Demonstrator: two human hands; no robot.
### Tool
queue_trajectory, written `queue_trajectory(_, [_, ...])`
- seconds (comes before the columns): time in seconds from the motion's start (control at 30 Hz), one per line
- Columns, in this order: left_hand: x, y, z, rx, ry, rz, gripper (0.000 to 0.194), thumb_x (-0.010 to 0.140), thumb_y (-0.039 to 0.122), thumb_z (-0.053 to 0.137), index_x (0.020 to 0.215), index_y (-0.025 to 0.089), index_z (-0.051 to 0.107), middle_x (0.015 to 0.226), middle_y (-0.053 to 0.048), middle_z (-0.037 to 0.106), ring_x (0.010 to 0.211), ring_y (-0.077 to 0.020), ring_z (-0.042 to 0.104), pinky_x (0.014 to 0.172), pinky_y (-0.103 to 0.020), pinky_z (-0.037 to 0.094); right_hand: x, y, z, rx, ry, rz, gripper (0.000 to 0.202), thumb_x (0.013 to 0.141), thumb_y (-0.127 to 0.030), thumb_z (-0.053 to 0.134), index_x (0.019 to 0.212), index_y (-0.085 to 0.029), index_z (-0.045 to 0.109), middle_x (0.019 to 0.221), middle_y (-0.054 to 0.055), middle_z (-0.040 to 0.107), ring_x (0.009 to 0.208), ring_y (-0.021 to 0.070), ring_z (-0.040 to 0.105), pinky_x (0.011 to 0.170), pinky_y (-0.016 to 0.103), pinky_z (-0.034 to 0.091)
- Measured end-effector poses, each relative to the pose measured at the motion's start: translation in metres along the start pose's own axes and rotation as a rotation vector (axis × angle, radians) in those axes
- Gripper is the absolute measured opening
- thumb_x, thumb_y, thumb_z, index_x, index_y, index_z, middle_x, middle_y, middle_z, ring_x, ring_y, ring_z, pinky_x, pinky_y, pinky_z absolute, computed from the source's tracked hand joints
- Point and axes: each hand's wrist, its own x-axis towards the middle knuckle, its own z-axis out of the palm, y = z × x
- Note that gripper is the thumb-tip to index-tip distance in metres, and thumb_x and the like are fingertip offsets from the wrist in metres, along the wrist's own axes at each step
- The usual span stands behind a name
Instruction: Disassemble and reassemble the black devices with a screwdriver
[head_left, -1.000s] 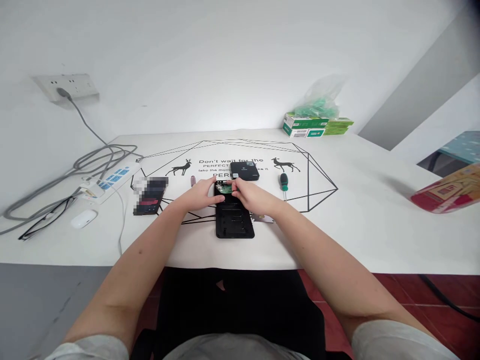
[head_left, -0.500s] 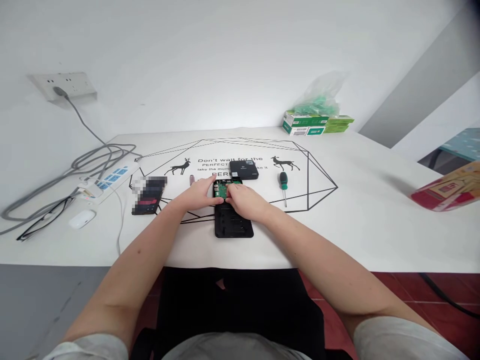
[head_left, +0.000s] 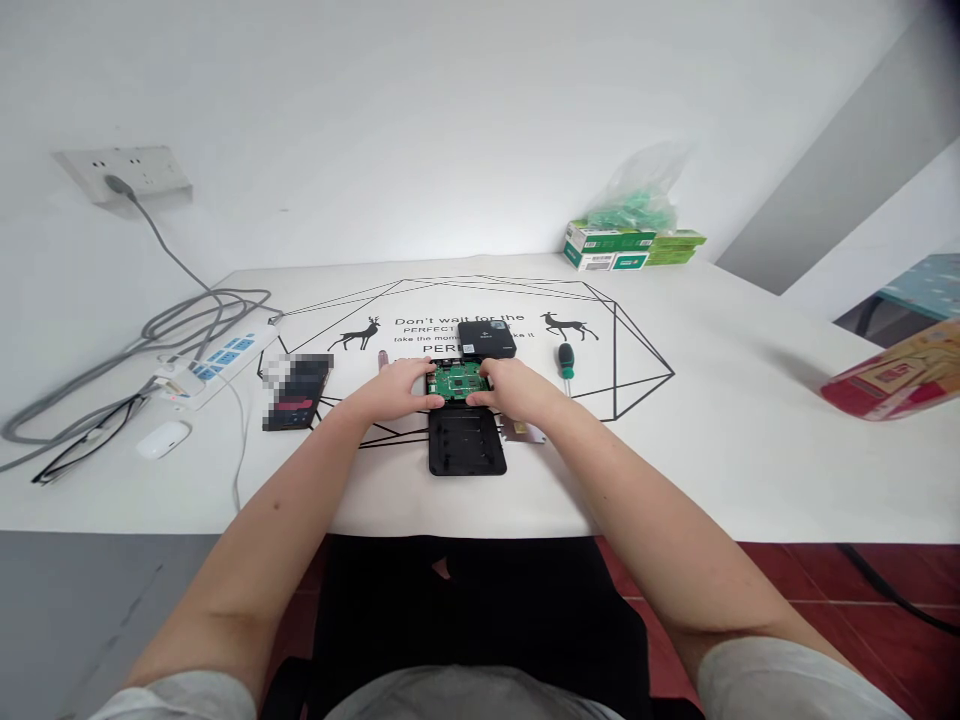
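A green circuit board (head_left: pixel 456 381) sits in a black casing at the middle of the table. My left hand (head_left: pixel 399 388) grips its left edge, with the thumb in front and the fingers behind. On the other side my right hand (head_left: pixel 514 388) grips the right edge in the same way. Just in front lies a black plastic cover (head_left: pixel 466 442), its inner side up. A flat silvery plate (head_left: pixel 525 431) with a yellowish patch shows partly under my right wrist. Behind the board rests a closed black box (head_left: pixel 487 339) with labels.
A green-and-black screwdriver (head_left: pixel 566 362) lies to the right. At the left are a phone (head_left: pixel 301 392), a power strip (head_left: pixel 232 355) with cables, glasses (head_left: pixel 90 440) and a white earphone case (head_left: pixel 164 439). Green-and-white boxes (head_left: pixel 611 240) stand by the wall; a red package (head_left: pixel 885 375) is far right.
My right hand has moved off the board's face to its right edge. More of the board, the cover and the silvery plate now shows. The left hand stays at the left edge.
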Motion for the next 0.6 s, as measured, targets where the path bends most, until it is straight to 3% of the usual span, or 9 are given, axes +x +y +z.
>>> queue_trajectory(0.17, [0.0002, -0.0021, 0.0009, 0.012, -0.001, 0.004, 0.086, 0.093, 0.076, 0.059, 0.160, 0.022, 0.057, 0.178, -0.016, 0.042, 0.166, -0.0408, 0.035, 0.137, -0.061, 0.019, 0.0002, -0.0012, -0.0049, 0.019, -0.021, 0.047, 0.026, 0.093, -0.042, 0.082, 0.089, -0.021, 0.068, 0.097, 0.011, 0.078, 0.085, 0.0250, 0.071, 0.064, 0.032, 0.043])
queue_trajectory(0.4, [-0.0010, -0.0017, 0.0008, 0.050, 0.004, 0.021, 0.083, 0.096, 0.074, 0.056, 0.160, 0.021, 0.057, 0.178, -0.017, 0.041, 0.166, -0.0392, 0.035, 0.138, -0.062, 0.013, 0.0023, 0.0029, -0.0012, 0.075, -0.009, 0.028, 0.025, 0.091, -0.040, 0.084, 0.093, -0.021, 0.068, 0.098, 0.008, 0.078, 0.084, 0.0225, 0.069, 0.066, 0.030, 0.043])
queue_trajectory(0.6, [-0.0007, -0.0020, 0.0011, 0.036, 0.007, 0.020, 0.083, 0.095, 0.073, 0.055, 0.160, 0.023, 0.057, 0.178, -0.016, 0.042, 0.166, -0.0392, 0.036, 0.136, -0.061, 0.024, 0.0044, 0.0069, 0.0009, 0.090, -0.013, 0.005, 0.023, 0.091, -0.040, 0.084, 0.097, -0.022, 0.071, 0.098, 0.007, 0.078, 0.086, 0.0225, 0.070, 0.068, 0.030, 0.045])
